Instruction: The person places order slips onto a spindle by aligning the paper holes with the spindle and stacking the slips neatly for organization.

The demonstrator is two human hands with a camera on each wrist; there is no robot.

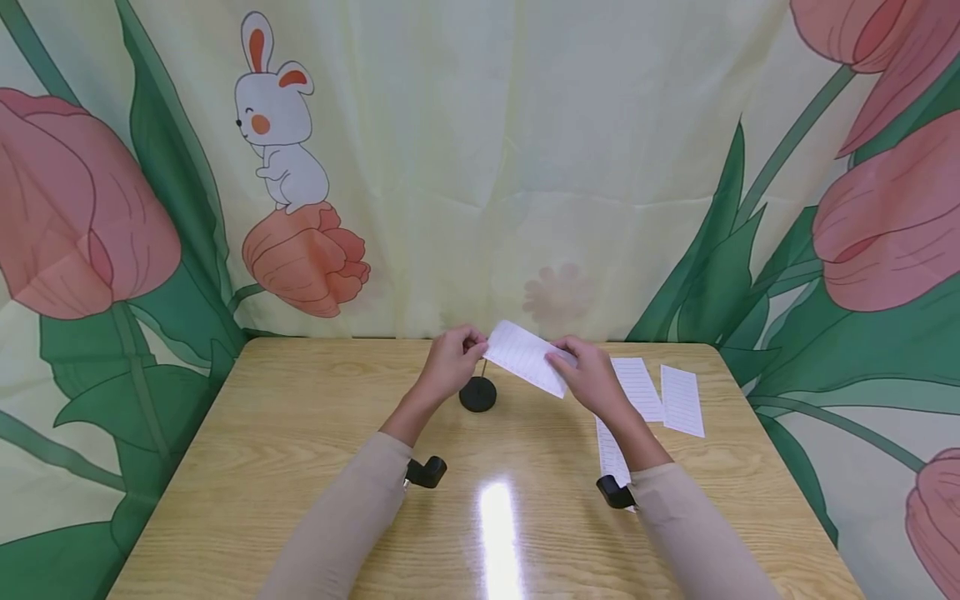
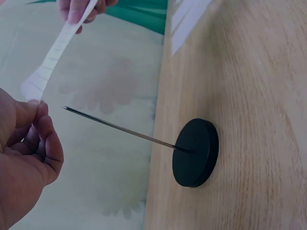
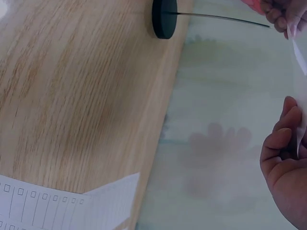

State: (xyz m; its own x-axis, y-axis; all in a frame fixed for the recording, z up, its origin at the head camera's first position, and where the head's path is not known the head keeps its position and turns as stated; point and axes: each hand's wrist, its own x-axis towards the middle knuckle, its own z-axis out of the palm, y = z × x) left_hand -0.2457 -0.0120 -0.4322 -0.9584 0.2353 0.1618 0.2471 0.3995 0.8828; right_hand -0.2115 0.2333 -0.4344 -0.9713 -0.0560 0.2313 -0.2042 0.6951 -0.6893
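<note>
Here, thin ruled paper [image 1: 525,357] in pinch grip of both hands [image 1: 450,365] [image 1: 591,382], near metal spike [image 2: 120,127].

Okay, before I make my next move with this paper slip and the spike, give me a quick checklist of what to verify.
1. Left hand pinching one end of the paper slip: ok.
2. Right hand gripping the other end: ok.
3. Black base flat on the table, spike standing up from it: ok.
4. Spike bare, with no paper on it: ok.
5. Slip lined up directly over the spike's tip: cannot tell; the views don't settle it.
6. Loose sheets clear of the base: ok, they lie off to the right.
</note>
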